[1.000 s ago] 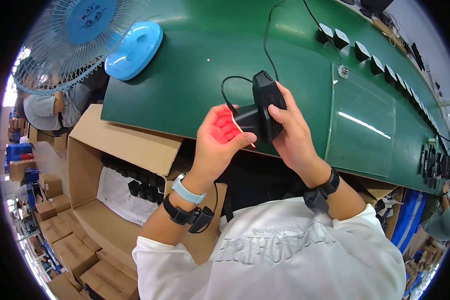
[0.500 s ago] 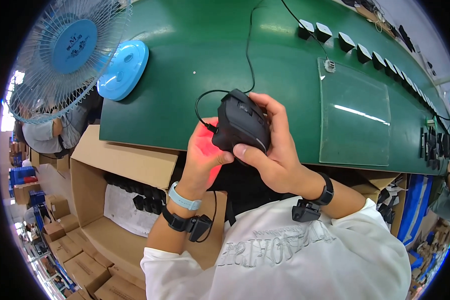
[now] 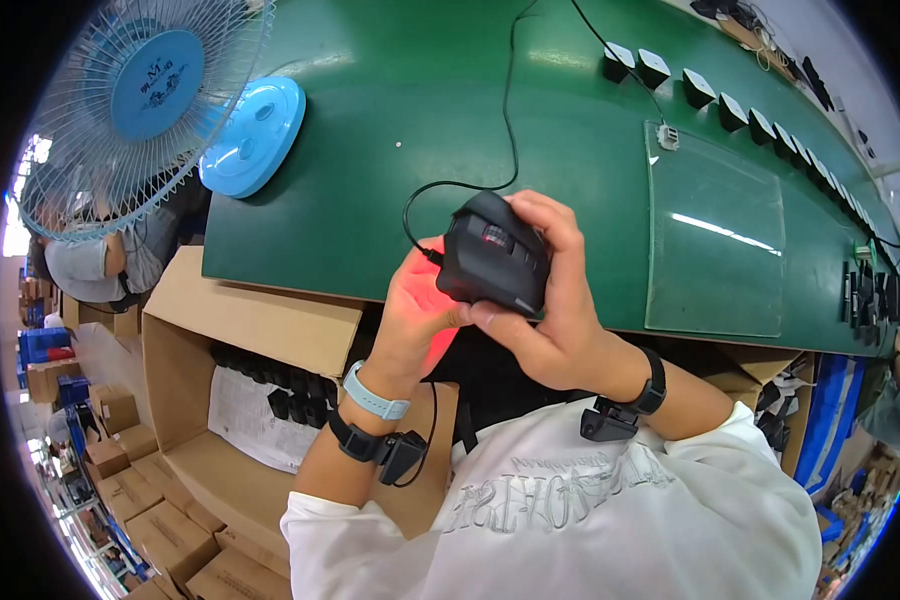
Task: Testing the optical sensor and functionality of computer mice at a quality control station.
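A black computer mouse (image 3: 494, 262) is up in front of me, above the table's near edge. My right hand (image 3: 558, 325) grips its right side, with the fingers curled over the far edge and the thumb along the near edge. Under its left side is my left hand (image 3: 420, 308), its thumb meeting the right thumb and its other fingers mostly hidden below the mouse. Red light falls on the left palm. A black cable (image 3: 510, 120) is plugged into the mouse's left end and runs away over the table.
On the green table (image 3: 370, 210) lies a glass sheet (image 3: 715, 265) with a small connector (image 3: 667, 137) at its corner. Several black-and-white pieces (image 3: 698, 88) line the far right. A blue fan (image 3: 155, 85) stands left. An open carton (image 3: 260, 315) holds black parts below.
The mouse has tilted in my hands, so its scroll wheel and buttons now face me more. Both hands keep their hold. The view has shifted slightly.
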`<move>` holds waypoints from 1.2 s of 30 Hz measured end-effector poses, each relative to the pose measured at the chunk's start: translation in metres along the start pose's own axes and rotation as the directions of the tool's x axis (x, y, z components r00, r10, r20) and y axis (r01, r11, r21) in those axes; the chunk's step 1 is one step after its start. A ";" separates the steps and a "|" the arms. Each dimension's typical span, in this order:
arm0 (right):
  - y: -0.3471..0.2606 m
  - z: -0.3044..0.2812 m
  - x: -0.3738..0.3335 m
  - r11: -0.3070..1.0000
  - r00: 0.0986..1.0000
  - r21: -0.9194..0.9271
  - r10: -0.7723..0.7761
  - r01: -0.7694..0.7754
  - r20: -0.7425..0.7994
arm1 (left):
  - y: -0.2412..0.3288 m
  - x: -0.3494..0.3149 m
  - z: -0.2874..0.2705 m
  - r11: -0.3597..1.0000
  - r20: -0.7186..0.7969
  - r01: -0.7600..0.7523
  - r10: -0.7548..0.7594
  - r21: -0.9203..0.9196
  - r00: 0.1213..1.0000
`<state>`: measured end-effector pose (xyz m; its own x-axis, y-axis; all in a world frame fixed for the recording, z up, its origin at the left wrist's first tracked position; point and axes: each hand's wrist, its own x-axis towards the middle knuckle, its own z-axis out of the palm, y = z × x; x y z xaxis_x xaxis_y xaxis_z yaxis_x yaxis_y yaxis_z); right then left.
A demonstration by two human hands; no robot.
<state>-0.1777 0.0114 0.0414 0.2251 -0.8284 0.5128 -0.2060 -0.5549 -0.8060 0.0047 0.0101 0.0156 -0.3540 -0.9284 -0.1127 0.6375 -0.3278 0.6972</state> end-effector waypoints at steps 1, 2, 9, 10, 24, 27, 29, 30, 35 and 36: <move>0.000 0.001 0.001 0.999 0.999 0.014 -0.047 0.047 -0.004 | 0.003 -0.001 -0.001 0.999 0.031 0.028 -0.028 0.016 0.999; 0.000 0.002 0.002 0.999 0.999 0.015 -0.046 0.046 -0.006 | 0.004 -0.002 -0.003 0.999 0.030 0.029 -0.029 0.018 0.999; 0.000 -0.020 0.006 0.998 0.999 -0.045 -0.032 0.034 0.031 | 0.008 0.006 0.009 0.967 -0.002 0.091 -0.095 -0.239 0.996; 0.000 -0.032 0.009 0.992 0.996 -0.128 0.006 0.006 0.093 | 0.007 0.004 0.005 0.949 -0.015 0.075 -0.083 -0.306 0.996; 0.012 -0.065 -0.005 0.686 0.994 -0.722 0.105 -0.090 -0.024 | 0.008 -0.007 0.019 0.958 -0.177 0.052 -0.002 0.281 0.984; -0.002 -0.036 -0.005 0.968 0.991 -0.239 0.103 -0.081 0.081 | -0.004 -0.006 0.020 0.760 -0.098 -0.111 0.225 0.640 0.970; -0.012 -0.014 -0.004 0.989 0.982 -0.071 0.138 -0.129 0.133 | -0.008 -0.006 0.020 0.615 -0.047 -0.161 0.308 0.772 0.950; -0.011 -0.006 -0.005 0.989 0.980 -0.062 0.142 -0.134 0.141 | -0.012 -0.007 0.017 0.555 -0.019 -0.183 0.337 0.812 0.941; -0.005 0.013 -0.003 0.979 0.978 -0.033 0.205 -0.203 0.048 | -0.021 -0.009 0.022 0.374 0.018 -0.236 0.502 0.897 0.865; -0.004 0.016 -0.006 0.978 0.977 -0.032 0.207 -0.205 0.051 | -0.021 -0.011 0.024 0.304 0.017 -0.202 0.516 0.931 0.856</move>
<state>-0.1627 0.0198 0.0372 0.2258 -0.9203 0.3194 -0.2780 -0.3751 -0.8843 -0.0210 0.0314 0.0188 0.0147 -0.9613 0.2752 -0.3717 0.2502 0.8940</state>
